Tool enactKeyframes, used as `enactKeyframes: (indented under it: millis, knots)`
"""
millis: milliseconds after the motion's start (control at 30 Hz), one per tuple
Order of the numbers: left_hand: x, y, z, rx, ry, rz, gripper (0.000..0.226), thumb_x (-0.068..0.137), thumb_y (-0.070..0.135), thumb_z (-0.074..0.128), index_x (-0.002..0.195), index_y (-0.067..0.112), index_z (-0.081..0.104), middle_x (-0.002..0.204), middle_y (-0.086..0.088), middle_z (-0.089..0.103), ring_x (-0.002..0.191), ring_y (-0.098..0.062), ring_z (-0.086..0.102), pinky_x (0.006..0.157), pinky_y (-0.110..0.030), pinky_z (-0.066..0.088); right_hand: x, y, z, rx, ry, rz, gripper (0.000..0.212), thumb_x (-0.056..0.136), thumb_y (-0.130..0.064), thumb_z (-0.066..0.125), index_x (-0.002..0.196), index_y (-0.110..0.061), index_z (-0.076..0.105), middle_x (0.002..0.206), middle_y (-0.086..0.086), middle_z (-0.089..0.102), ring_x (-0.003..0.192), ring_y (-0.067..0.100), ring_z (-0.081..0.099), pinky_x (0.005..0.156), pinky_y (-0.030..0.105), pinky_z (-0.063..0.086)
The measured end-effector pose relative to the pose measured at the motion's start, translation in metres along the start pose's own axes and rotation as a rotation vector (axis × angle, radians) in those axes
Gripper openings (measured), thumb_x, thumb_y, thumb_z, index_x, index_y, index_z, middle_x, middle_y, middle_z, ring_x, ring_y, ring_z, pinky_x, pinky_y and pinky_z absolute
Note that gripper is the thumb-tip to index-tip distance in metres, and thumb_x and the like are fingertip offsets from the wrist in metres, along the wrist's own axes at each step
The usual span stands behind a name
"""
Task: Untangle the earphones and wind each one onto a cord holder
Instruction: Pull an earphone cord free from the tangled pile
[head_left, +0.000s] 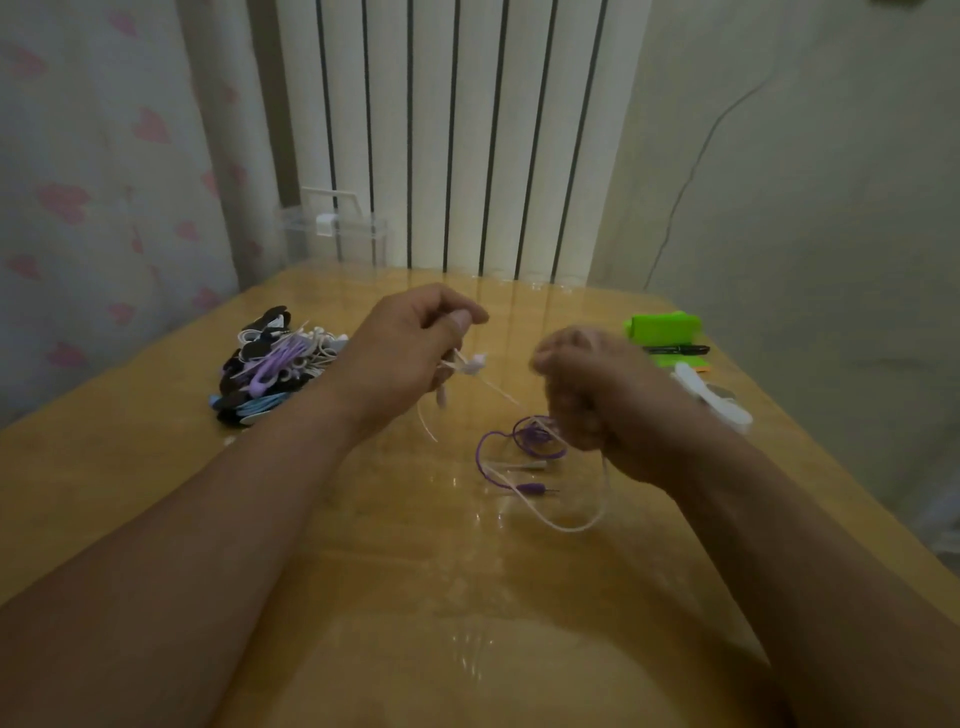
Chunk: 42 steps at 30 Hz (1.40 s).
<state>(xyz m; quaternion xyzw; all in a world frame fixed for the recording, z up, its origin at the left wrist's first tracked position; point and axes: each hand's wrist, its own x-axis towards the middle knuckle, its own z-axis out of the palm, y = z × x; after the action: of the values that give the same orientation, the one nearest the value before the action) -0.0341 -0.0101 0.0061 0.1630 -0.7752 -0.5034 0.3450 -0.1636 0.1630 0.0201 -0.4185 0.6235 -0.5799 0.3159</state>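
Note:
My left hand (410, 348) is raised over the table and pinches a white earphone cord (470, 366), whose buds dangle just below the fingers. My right hand (597, 395), blurred, is curled round the tangle where the white cord meets a purple earphone cord (501, 441). The purple cord loops down onto the table; its plug (535, 488) lies flat. A white loop (571, 525) sags from the right hand to the tabletop. A heap of wound earphones on cord holders (270, 369), purple, black, blue and white, lies left of my left hand.
The wooden table (415, 597) has a glossy cover. A green box (665, 328), a black marker (675, 349) and white cord holders (711, 397) lie at the right edge. A clear plastic box (337, 234) stands at the back by the radiator.

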Motion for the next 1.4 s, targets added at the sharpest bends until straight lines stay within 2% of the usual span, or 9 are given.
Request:
enactKeyframes:
  millis: [167,367,600,700,833,900,1000,1200,1400]
  knots:
    - [-0.002,0.002,0.002,0.027,0.117,0.070,0.017,0.106,0.015,0.057,0.111,0.014,0.074,0.082,-0.008,0.066,0.067,-0.016,0.068,0.061,-0.029,0.059,-0.006,0.001,0.011,-0.576,-0.157,-0.041,0.022,0.102,-0.036,0.063,0.094,-0.025,0.079,0.064,-0.017,0.063,0.056,-0.004,0.052,0.059,0.019,0.038]
    - [0.003,-0.013,-0.009,0.492,0.311,0.007,0.010,0.104,0.020,0.057,0.103,0.026,0.065,0.075,0.001,0.062,0.066,-0.016,0.060,0.059,-0.034,0.048,-0.003,0.000,0.003,-0.283,0.024,-0.270,0.044,0.100,-0.027,0.061,0.058,-0.018,0.048,0.063,0.001,0.039,0.062,0.014,0.038,0.066,0.033,0.035]
    - [0.006,-0.017,-0.026,0.730,0.342,-0.054,0.008,0.105,0.036,0.057,0.102,0.029,0.057,0.082,0.006,0.063,0.080,-0.020,0.062,0.075,-0.043,0.052,0.002,0.000,-0.002,-0.001,0.062,-0.370,0.024,0.086,-0.019,0.051,0.076,-0.007,0.069,0.081,0.006,0.063,0.079,0.018,0.054,0.071,0.027,0.047]
    - [0.008,-0.022,-0.030,0.861,0.386,-0.037,0.016,0.103,0.035,0.060,0.117,0.028,0.060,0.112,-0.001,0.064,0.105,-0.025,0.061,0.093,-0.051,0.052,0.001,-0.003,-0.006,0.168,0.070,-0.365,0.025,0.084,-0.018,0.049,0.076,-0.009,0.072,0.085,0.008,0.066,0.081,0.019,0.057,0.072,0.028,0.048]
    - [-0.001,0.001,-0.007,0.331,0.175,0.180,0.031,0.110,0.037,0.047,0.132,0.023,0.064,0.128,0.005,0.063,0.122,-0.011,0.058,0.110,-0.041,0.047,0.003,-0.002,-0.006,0.118,0.100,-0.334,0.025,0.093,-0.015,0.052,0.085,-0.003,0.072,0.085,0.008,0.070,0.081,0.016,0.062,0.072,0.028,0.051]
    - [-0.010,0.018,0.005,-0.054,-0.135,0.069,0.052,0.112,0.047,0.029,0.127,0.015,0.068,0.114,-0.004,0.075,0.114,-0.015,0.069,0.108,-0.042,0.048,0.002,-0.001,-0.005,0.042,0.100,-0.331,0.027,0.099,-0.009,0.050,0.092,0.005,0.072,0.087,0.010,0.073,0.080,0.014,0.064,0.071,0.028,0.052]
    - [-0.015,0.024,0.006,-0.059,-0.433,-0.005,0.048,0.107,0.045,0.041,0.113,0.006,0.069,0.083,-0.012,0.074,0.092,-0.029,0.075,0.106,-0.052,0.051,0.004,0.002,-0.005,0.051,0.140,-0.317,0.033,0.101,-0.007,0.048,0.100,0.021,0.064,0.081,0.007,0.072,0.075,0.013,0.063,0.066,0.026,0.051]
    - [-0.004,0.012,-0.022,-0.397,-0.316,-0.009,0.027,0.101,0.028,0.060,0.086,0.009,0.072,0.061,-0.014,0.045,0.079,-0.034,0.059,0.109,-0.060,0.049,0.004,0.006,-0.019,-0.185,0.089,-0.127,0.026,0.085,-0.028,0.061,0.077,-0.010,0.079,0.085,0.010,0.074,0.082,0.026,0.066,0.084,0.047,0.051]
    - [-0.006,0.018,-0.027,-0.264,-0.308,0.013,0.032,0.099,0.037,0.057,0.095,0.010,0.075,0.050,0.001,0.037,0.052,-0.019,0.047,0.079,-0.041,0.060,-0.009,-0.008,-0.022,-0.541,-0.382,-0.003,0.078,0.078,-0.087,0.055,0.141,-0.042,0.059,0.140,-0.026,0.062,0.131,-0.004,0.056,0.109,0.033,0.043]
